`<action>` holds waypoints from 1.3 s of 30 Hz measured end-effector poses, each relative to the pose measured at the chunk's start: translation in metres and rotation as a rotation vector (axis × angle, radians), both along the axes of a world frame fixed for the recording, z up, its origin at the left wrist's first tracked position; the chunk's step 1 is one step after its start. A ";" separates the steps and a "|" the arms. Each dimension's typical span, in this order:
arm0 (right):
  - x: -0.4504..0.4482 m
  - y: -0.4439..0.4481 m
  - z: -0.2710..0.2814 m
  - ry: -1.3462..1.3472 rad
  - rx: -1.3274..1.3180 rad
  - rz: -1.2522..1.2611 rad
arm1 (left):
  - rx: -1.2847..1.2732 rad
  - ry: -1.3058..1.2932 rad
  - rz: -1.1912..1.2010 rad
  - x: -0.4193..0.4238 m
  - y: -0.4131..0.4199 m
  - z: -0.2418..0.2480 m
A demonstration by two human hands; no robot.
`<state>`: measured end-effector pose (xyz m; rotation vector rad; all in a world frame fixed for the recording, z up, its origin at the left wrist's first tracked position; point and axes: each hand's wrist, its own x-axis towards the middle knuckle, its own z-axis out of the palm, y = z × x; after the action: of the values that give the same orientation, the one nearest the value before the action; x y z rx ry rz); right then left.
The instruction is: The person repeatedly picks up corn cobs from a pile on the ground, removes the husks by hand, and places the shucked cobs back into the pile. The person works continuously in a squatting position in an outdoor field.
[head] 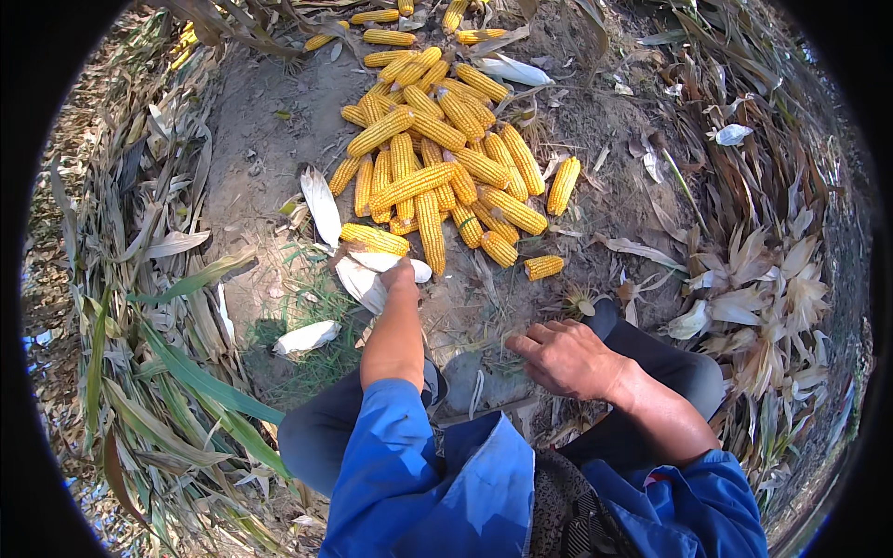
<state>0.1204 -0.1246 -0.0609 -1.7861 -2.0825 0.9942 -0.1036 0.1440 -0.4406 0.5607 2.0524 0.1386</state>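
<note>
My left hand (400, 275) reaches forward to a corn cob in pale husk (364, 280); its fingertips are hidden, so I cannot tell whether they grip it. Just beyond lies a bare yellow corn cob (375, 239), with a pale, closed husk (320, 207) behind it. A heap of husked yellow corn cobs (436, 129) spreads over the soil ahead. My right hand (564, 352) hovers above my right leg, its fingers curled; whether something small is between them cannot be seen. A short cob (543, 267) lies on the ground in front of it.
Another husk-covered cob (307, 337) lies on green grass at the left. Dry corn stalks and leaves (167, 279) are piled along the left side. More stalks line the right, with a bunch of opened husks (757, 300). A white-husked cob (515, 70) lies beside the heap's far end.
</note>
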 end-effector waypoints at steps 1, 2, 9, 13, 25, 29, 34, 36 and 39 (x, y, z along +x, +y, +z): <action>0.001 -0.001 -0.001 -0.002 -0.003 -0.010 | 0.039 -0.041 0.027 0.003 -0.003 -0.001; 0.002 -0.002 -0.001 -0.003 -0.006 -0.015 | 0.078 -0.081 0.059 0.003 -0.008 -0.001; 0.010 -0.006 -0.004 -0.027 0.020 -0.139 | 0.131 -0.456 0.110 0.034 -0.044 0.084; 0.014 0.010 0.002 0.007 0.110 -0.355 | 0.261 -1.200 0.087 0.042 -0.093 0.145; 0.019 0.016 0.000 0.155 0.262 -0.594 | 0.431 -1.588 0.059 0.113 -0.129 0.364; 0.006 0.007 0.017 0.094 0.331 -0.561 | 0.555 -1.297 -0.067 0.102 -0.101 0.385; -0.005 0.004 0.023 0.120 0.382 -0.579 | 0.532 -1.369 0.092 0.104 -0.111 0.408; -0.010 0.005 0.005 0.203 0.457 -0.563 | 0.483 -1.411 0.143 0.105 -0.113 0.413; -0.019 0.005 -0.005 0.515 0.476 -0.600 | 0.436 -1.468 0.174 0.120 -0.124 0.424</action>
<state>0.1016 -0.1191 -0.0660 -1.5387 -1.2230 0.6227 0.0161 0.0203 -0.0163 0.3291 0.6110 0.8357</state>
